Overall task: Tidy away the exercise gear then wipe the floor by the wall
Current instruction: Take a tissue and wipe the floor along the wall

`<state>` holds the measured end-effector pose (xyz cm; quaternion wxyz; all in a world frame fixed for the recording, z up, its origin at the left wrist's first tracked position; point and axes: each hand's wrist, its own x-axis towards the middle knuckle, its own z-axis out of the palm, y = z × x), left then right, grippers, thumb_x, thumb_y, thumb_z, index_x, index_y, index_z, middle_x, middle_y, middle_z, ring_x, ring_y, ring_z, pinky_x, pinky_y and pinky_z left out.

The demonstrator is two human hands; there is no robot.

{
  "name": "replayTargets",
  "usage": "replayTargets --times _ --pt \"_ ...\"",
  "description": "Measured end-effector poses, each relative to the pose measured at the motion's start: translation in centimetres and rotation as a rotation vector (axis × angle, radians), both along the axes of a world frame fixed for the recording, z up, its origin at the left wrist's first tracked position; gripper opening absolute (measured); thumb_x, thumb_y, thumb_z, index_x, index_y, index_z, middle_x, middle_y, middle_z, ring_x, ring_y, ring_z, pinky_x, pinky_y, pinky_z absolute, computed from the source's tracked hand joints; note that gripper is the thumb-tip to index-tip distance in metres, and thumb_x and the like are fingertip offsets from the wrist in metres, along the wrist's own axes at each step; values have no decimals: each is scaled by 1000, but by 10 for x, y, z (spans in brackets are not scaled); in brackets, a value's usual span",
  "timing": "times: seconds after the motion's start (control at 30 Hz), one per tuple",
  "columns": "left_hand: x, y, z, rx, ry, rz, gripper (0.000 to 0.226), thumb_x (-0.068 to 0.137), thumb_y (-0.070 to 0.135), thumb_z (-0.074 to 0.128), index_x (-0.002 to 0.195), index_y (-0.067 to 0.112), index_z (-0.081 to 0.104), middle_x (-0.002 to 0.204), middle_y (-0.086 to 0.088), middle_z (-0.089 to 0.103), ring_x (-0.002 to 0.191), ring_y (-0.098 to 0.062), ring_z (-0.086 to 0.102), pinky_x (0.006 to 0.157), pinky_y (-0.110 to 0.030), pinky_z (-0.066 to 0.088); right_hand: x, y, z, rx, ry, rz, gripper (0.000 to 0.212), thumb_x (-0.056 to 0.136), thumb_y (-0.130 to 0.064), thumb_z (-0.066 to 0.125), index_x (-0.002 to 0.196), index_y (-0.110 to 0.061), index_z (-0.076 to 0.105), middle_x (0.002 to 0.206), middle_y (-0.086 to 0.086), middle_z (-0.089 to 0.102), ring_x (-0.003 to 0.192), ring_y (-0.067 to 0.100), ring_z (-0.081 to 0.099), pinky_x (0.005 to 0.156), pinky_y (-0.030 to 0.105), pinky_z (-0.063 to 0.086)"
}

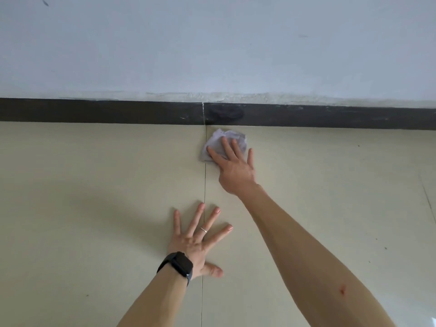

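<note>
A crumpled pale lilac cloth (pixel 218 140) lies on the beige tiled floor (pixel 94 185), just in front of the dark skirting board (pixel 94 112). My right hand (pixel 233 166) presses flat on the cloth, fingers spread over it and pointing toward the wall. My left hand (pixel 198 239) rests palm down on the floor nearer to me, fingers spread wide, holding nothing. It wears a ring and a black watch on the wrist. No exercise gear is in view.
The pale wall (pixel 212 43) rises above the skirting, with a dark smudge (pixel 226 112) on the board right behind the cloth. A tile joint (pixel 204 185) runs from the wall toward me between my hands. Small dark specks dot the floor at the right.
</note>
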<state>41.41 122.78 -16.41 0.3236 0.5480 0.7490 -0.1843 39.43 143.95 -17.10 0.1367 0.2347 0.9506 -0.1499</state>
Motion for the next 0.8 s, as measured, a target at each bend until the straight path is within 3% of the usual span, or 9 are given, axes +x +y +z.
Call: replayTargets --times 0.07,0.13,0.2,0.3,0.37,0.47,0.6,0.7,0.8 --pt "0 0 2 -27 5 -1 102 74 91 32 132 54 -43 135 9 -62 129 -30 -54 97 -78 -23 22 21 -4 21 14 -24 76 94 -14 38 153 -52 7 165 -7 -12 152 21 -15 119 52 -10" --pt "-1 1 5 -45 4 -2 102 74 91 31 131 53 -44 135 8 -63 128 -30 -55 98 -78 -21 63 46 -5 18 33 -211 76 92 -11 39 153 -48 15 166 -4 -5 153 21 -9 123 47 -3" --pt "0 1 5 -43 -5 8 103 74 91 32 130 53 -45 135 8 -63 128 -31 -55 100 -78 -20 114 62 1 36 33 -379 75 93 -7 39 153 -48 20 167 -5 1 153 22 -4 121 47 20" --pt "-1 1 5 -49 0 13 103 74 91 32 128 53 -47 136 8 -62 128 -31 -55 99 -77 -21 178 52 14 91 -79 -404 74 95 -4 43 151 -48 23 165 -7 7 149 24 5 96 44 51" --pt "-1 2 6 -60 13 9 103 74 92 31 131 53 -45 137 6 -61 129 -33 -53 100 -76 -19 208 22 22 90 -205 -397 75 96 -5 44 153 -47 19 166 -3 6 146 29 10 87 42 54" --pt "12 1 18 -40 70 19 98 82 85 32 139 48 -38 146 0 -53 140 -36 -40 104 -75 -13 241 -54 35 80 -385 -371 70 100 -8 38 156 -40 10 166 6 2 140 35 21 87 37 56" --pt "47 -38 58 -8 -12 86 70 100 44 40 157 29 1 166 -7 -12 152 -30 -9 117 -62 5 268 -171 65 -137 -528 -338 62 97 -4 38 151 -34 28 161 9 16 138 35 30 87 37 50" --pt "63 -100 109 -106 -101 59 63 98 30 42 155 28 14 164 -8 11 152 -26 -2 118 -56 6 275 -225 107 -439 -607 -444 59 85 3 40 130 -33 53 127 4 56 108 27 55 74 30 44" --pt "58 -161 176 -213 -118 75 61 99 31 39 155 27 16 163 -8 17 152 -27 3 117 -54 8 263 -256 176 -634 -540 -650 50 80 -6 43 101 -43 69 95 -5 71 82 20 64 72 29 55"
